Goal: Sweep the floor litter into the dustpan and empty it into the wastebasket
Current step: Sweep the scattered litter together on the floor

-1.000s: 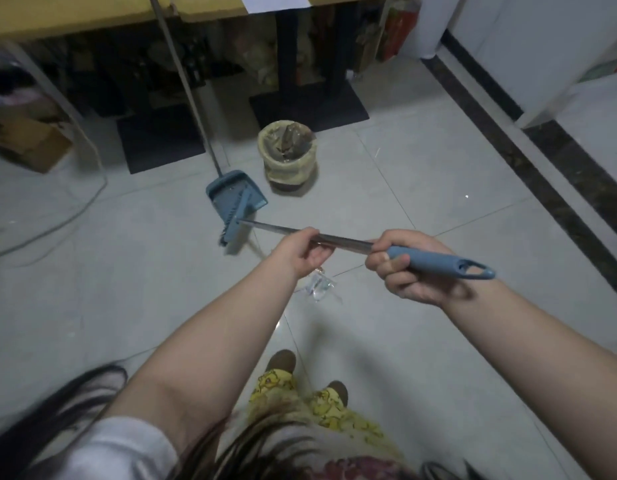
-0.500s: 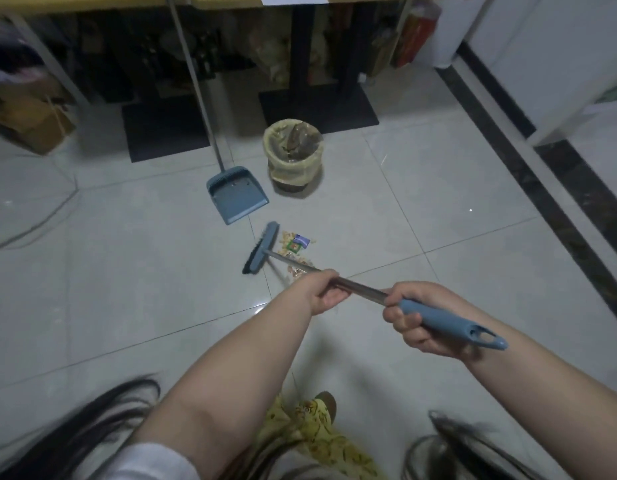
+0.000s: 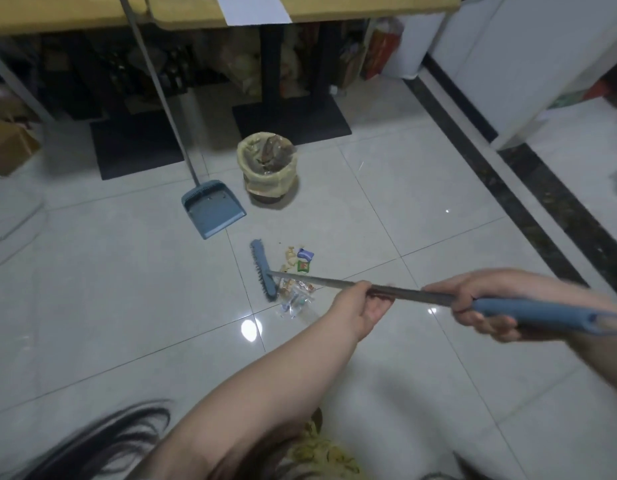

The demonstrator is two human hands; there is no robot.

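Observation:
Both hands hold a blue broom [image 3: 264, 268]. My left hand [image 3: 360, 306] grips its metal shaft and my right hand [image 3: 483, 301] grips where the shaft meets the blue handle. The broom head rests on the tile just left of a small heap of litter [image 3: 295, 278]: wrappers, clear plastic and crumbs. A blue dustpan [image 3: 213, 207] with a long upright handle stands on the floor beyond the broom head, its mouth facing me. To the right of the dustpan is a small wastebasket [image 3: 267, 168] lined with a yellowish bag and holding trash.
A yellow-topped table [image 3: 161, 12] with black pedestal bases [image 3: 293, 116] stands behind the dustpan, with bags and boxes stored beneath. A cardboard box [image 3: 9, 147] sits at far left. A dark floor strip [image 3: 528, 188] runs along white cabinets at right. My feet are below.
The broom head came back from in front of the dustpan and down onto the floor, now left of the litter. The litter, earlier mostly hidden by my hands, has come into view.

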